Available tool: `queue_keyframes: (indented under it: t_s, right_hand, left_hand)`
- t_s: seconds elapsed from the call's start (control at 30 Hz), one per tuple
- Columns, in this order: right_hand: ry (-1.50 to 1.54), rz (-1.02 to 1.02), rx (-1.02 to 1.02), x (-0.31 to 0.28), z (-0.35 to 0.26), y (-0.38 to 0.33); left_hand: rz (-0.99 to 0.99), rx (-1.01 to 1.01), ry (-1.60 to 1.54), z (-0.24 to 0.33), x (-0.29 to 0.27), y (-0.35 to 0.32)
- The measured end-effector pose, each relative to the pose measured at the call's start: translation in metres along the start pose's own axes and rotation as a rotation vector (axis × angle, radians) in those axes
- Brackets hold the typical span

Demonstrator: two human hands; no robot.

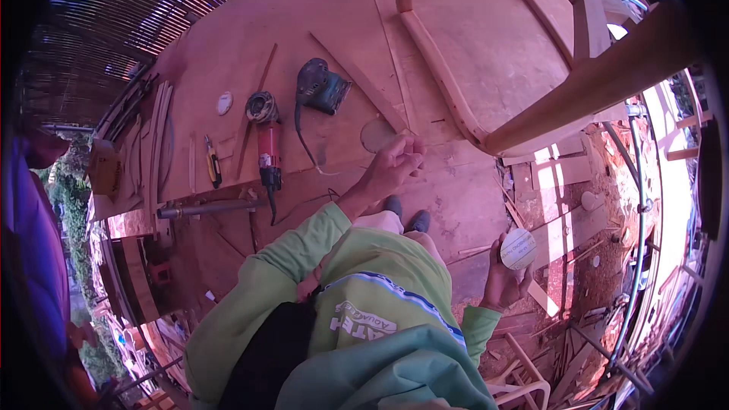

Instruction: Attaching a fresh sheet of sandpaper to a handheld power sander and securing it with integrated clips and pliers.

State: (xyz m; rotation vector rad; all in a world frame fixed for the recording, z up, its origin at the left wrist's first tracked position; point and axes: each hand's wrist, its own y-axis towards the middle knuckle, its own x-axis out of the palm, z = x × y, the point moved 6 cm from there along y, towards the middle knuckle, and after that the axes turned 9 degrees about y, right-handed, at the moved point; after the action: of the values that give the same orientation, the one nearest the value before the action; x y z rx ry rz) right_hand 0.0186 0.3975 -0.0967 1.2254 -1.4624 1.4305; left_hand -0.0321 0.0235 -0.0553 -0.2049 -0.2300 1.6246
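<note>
My right hand is out to the right, low beside my body. It holds a round sanding disc, its pale printed backing turned up. At the table's near edge, my left hand has its fingers curled together; whatever is between them, if anything, is too small to make out. Just behind that hand another round disc lies flat on the wooden table, beside the end of a thin wood strip. A dark teal electric sander lies farther back, with its cord trailing toward me.
Left of the sander are a red angle grinder, a yellow utility knife and a small white disc. A curved wooden frame stands at the right, one leg jutting close. Wood scraps litter the floor. Someone in purple clothing is at far left.
</note>
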Motion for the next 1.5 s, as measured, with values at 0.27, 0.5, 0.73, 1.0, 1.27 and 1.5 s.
queue_keyframes:
  t_s: [0.27, 0.5, 0.73, 1.0, 1.27, 1.5]
  right_hand:
    - [-0.087, 0.0, 0.281, 0.003, 0.062, 0.039]
    - [-0.169, -0.123, 0.502, 0.033, 0.113, 0.032]
    - [-0.164, 0.015, 0.334, 0.014, 0.125, -0.015]
    - [-0.145, 0.06, 0.354, 0.006, 0.169, -0.047]
    - [-0.261, -0.087, 0.489, 0.041, 0.218, -0.042]
    - [-0.252, -0.097, 0.421, 0.062, 0.225, -0.054]
  left_hand:
    - [1.05, 0.177, 0.949, 0.002, -0.165, -0.14]
    - [1.011, -0.317, 1.06, -0.065, -0.271, -0.158]
    - [1.062, 0.001, 0.872, -0.084, -0.318, -0.157]
    - [1.441, -0.223, -1.314, -0.244, -0.332, -0.263]
    - [1.185, 0.07, -1.5, -0.198, -0.326, -0.229]
    - [1.108, 0.008, -1.387, -0.178, -0.319, -0.233]
